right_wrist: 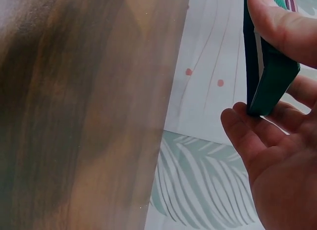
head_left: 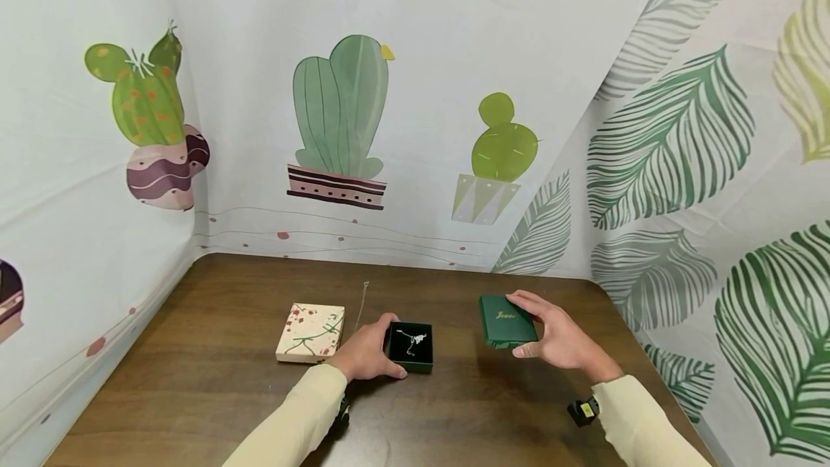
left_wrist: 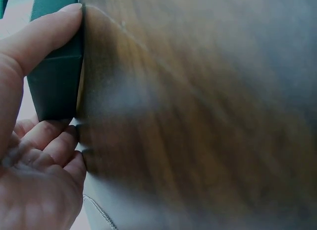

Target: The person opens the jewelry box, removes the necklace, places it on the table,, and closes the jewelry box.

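Note:
My left hand (head_left: 368, 352) grips the left side of an uncovered dark green jewelry box (head_left: 421, 367), thumb at its near edge and fingers at the far side. On the box's black lining lies a silver necklace (head_left: 412, 341) with a pendant. To the right, my right hand (head_left: 559, 337) holds the green box lid (head_left: 502, 330) between thumb and fingers, apart from the box; gold lettering shows on its top. In the left wrist view, the thumb presses the side of the green box (left_wrist: 57, 86). The right wrist view shows the lid (right_wrist: 275, 84) edge-on in the fingers.
A cream box (head_left: 311, 334) with a red floral print sits left of my left hand. Behind that hand a thin chain (head_left: 363, 303) lies on the brown wooden table (head_left: 214, 352). A printed cloth (head_left: 428, 92) hangs along the table's back and sides.

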Motion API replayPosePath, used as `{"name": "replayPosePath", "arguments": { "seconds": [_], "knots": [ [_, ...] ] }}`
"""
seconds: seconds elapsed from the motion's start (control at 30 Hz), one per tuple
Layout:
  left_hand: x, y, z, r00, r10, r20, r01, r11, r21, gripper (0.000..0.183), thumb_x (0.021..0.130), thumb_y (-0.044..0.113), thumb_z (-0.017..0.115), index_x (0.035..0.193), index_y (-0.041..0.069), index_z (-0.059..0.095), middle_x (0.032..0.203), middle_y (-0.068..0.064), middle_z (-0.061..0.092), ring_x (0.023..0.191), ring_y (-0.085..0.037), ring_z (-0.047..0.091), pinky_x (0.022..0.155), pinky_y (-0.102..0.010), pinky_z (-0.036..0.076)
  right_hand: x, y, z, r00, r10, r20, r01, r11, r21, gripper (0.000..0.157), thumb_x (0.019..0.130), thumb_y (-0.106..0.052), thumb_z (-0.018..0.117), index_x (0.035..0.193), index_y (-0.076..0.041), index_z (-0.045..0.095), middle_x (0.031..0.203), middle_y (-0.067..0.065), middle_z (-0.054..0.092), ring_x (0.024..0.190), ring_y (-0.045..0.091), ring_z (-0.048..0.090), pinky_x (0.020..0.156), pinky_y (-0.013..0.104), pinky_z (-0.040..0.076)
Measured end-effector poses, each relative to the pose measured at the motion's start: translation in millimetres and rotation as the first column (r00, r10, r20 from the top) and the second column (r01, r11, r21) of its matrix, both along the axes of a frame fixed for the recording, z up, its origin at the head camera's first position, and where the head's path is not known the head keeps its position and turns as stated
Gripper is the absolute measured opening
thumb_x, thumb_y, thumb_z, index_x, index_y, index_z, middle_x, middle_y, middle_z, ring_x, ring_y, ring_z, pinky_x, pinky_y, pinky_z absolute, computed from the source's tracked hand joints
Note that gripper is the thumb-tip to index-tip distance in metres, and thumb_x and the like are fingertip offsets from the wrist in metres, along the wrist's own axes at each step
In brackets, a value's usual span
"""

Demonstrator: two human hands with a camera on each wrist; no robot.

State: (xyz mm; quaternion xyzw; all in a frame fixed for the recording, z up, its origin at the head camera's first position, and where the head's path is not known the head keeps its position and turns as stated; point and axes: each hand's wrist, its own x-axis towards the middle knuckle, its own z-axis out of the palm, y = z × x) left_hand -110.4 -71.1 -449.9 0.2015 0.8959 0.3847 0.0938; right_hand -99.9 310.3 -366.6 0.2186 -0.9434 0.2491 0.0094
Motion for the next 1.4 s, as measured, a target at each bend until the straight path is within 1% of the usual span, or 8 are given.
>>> {"name": "replayPosePath", "arguments": {
  "seconds": [0.13,0.37,0.53,0.7,0.83,1.03,1.23,1.4],
  "knots": [
    [-0.6,0,-1.4,1.0,0.003,0.007,-0.003,1.0,-0.005,0.087,0.067,0.03,0.098,0.136,0.012,0.049,0.102,-0.006,0.07,0.084,-0.017,0.061,0.083,-0.04,0.053,0.9,0,-3.0,1.0,-0.002,0.006,0.002,1.0,-0.01,0.09,0.073,-0.021,0.095,0.151,-0.007,0.053,0.157,0.026,0.047,0.136,0.046,0.054,0.099,0.054,0.05],
    [-1.8,-1,-2.8,1.0,-0.003,0.014,0.003,1.0,-0.005,0.087,0.069,0.031,0.097,0.138,0.013,0.048,0.104,-0.006,0.07,0.084,-0.017,0.061,0.081,-0.04,0.053,1.1,1,-7.1,1.0,-0.007,0.003,0.007,1.0,0.008,0.089,0.073,-0.02,0.095,0.151,-0.008,0.053,0.157,0.025,0.048,0.133,0.043,0.056,0.097,0.043,0.052],
    [-2.0,-1,-2.5,1.0,0.0,0.018,0.0,1.0,-0.003,0.087,0.068,0.031,0.097,0.137,0.013,0.048,0.103,-0.006,0.069,0.084,-0.017,0.061,0.081,-0.039,0.053,1.6,1,-7.9,1.0,-0.005,0.012,0.005,1.0,0.0,0.089,0.073,-0.02,0.095,0.151,-0.007,0.053,0.157,0.026,0.047,0.132,0.042,0.056,0.095,0.04,0.052],
    [-1.4,-1,-0.9,1.0,0.003,0.02,-0.003,1.0,-0.001,0.087,0.068,0.03,0.098,0.137,0.012,0.049,0.103,-0.006,0.07,0.084,-0.017,0.061,0.081,-0.04,0.053,1.8,1,-10.2,1.0,-0.012,0.015,0.011,1.0,0.004,0.089,0.073,-0.02,0.095,0.151,-0.008,0.054,0.157,0.024,0.048,0.132,0.042,0.056,0.096,0.042,0.052],
    [-1.2,0,-0.3,1.0,0.002,0.016,-0.002,1.0,0.003,0.089,0.067,0.029,0.098,0.138,0.011,0.048,0.102,-0.007,0.069,0.084,-0.018,0.061,0.082,-0.042,0.053,1.8,2,-12.0,1.0,-0.006,0.019,0.006,1.0,-0.004,0.089,0.073,-0.021,0.095,0.151,-0.008,0.053,0.156,0.026,0.048,0.132,0.044,0.056,0.098,0.045,0.052],
    [-1.7,0,-1.0,1.0,0.002,0.016,-0.002,1.0,-0.01,0.09,0.068,0.03,0.098,0.139,0.011,0.048,0.102,-0.007,0.069,0.085,-0.018,0.061,0.083,-0.042,0.053,2.5,2,-16.2,1.0,0.002,0.023,-0.002,1.0,-0.008,0.089,0.073,-0.021,0.095,0.151,-0.007,0.053,0.157,0.026,0.047,0.135,0.045,0.055,0.099,0.046,0.052],
    [-0.8,-1,-0.9,1.0,0.007,0.009,-0.007,1.0,-0.021,0.09,0.067,0.032,0.098,0.139,0.011,0.048,0.102,-0.006,0.07,0.086,-0.018,0.061,0.084,-0.042,0.053,3.8,1,-20.0,0.999,0.005,0.048,-0.005,1.0,-0.011,0.089,0.074,-0.019,0.094,0.151,-0.007,0.053,0.157,0.026,0.046,0.134,0.045,0.055,0.098,0.046,0.052],
    [-0.4,-1,-0.6,1.0,0.011,0.014,-0.01,1.0,-0.024,0.091,0.067,0.033,0.098,0.14,0.012,0.048,0.103,-0.005,0.07,0.087,-0.017,0.062,0.085,-0.042,0.053,4.8,0,-23.0,0.998,0.002,0.065,-0.001,1.0,-0.007,0.088,0.075,-0.019,0.094,0.152,-0.007,0.052,0.158,0.027,0.045,0.137,0.046,0.053,0.099,0.045,0.051]
  ]
}}
